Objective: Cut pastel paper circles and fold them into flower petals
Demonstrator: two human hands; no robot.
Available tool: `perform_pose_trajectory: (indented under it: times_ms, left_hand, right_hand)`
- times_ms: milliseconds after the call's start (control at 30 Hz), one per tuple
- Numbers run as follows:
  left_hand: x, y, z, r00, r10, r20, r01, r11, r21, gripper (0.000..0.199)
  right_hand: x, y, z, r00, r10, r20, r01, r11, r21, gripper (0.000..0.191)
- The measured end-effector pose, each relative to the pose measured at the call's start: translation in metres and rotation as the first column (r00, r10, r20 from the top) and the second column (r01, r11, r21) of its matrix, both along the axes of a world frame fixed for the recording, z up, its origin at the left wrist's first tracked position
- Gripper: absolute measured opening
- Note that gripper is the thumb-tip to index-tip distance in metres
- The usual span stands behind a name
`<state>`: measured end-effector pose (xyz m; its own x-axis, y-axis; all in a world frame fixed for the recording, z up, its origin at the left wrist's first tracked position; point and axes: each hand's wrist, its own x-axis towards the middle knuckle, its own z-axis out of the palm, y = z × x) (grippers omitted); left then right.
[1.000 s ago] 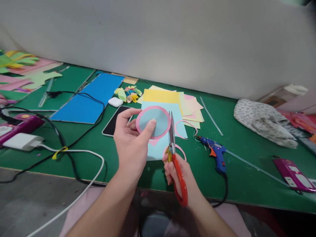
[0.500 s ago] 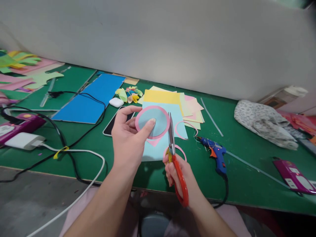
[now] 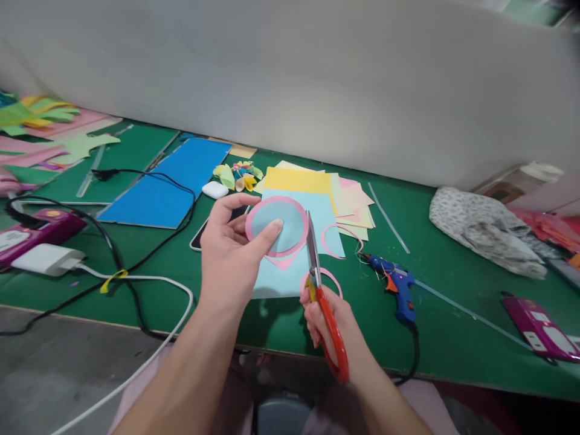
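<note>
My left hand (image 3: 238, 241) pinches a round paper disc (image 3: 290, 226), light blue inside with a pink border, thumb on its face. Red-handled scissors (image 3: 333, 332) are in my right hand (image 3: 328, 314), blades pointing up beside the disc's right edge and looking nearly closed. Under the disc lies a light blue sheet (image 3: 281, 284) with a pink paper point on it. One thin pink paper ring (image 3: 322, 241) rests by the sheet's right edge, and another pink curve (image 3: 334, 279) shows behind my right hand.
A blue glue gun (image 3: 395, 278) lies right of the sheets. Behind are stacked coloured papers (image 3: 357, 196) and small paper flowers (image 3: 240, 173). A phone (image 3: 198, 238) is partly under my left hand. Left are a blue board (image 3: 167, 187) and cables; right, a patterned cloth (image 3: 480, 229).
My left hand and the disc have shifted slightly left, a little away from the scissors' tip. The scissors have barely moved. The whole view has shifted slightly.
</note>
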<state>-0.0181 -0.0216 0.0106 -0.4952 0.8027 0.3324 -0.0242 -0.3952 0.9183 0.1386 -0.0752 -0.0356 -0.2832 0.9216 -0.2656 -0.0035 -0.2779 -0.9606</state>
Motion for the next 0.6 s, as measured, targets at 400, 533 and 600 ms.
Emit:
perform_pose_trajectory:
  times_ms: [400, 533, 600]
  left_hand:
    - [-0.0067, 0.0003, 0.0020, 0.999, -0.011, -0.048, 0.010, 1.000, -0.016, 0.038]
    - [-0.0078, -0.0003, 0.0042, 0.999, -0.028, -0.041, 0.027, 1.000, -0.013, 0.040]
    - [-0.0084, -0.0019, 0.0065, 0.998, -0.045, -0.037, 0.044, 0.998, -0.039, 0.040]
  right_hand:
    - [0.0053, -0.0010, -0.0024, 0.999, 0.028, 0.044, -0.029, 1.000, 0.004, 0.056]
    - [0.0028, 0.0005, 0.0007, 0.999, 0.030, 0.017, -0.030, 0.999, -0.017, 0.054]
    - [0.0024, 0.0010, 0.0011, 0.999, 0.032, 0.010, -0.032, 0.999, -0.015, 0.054]
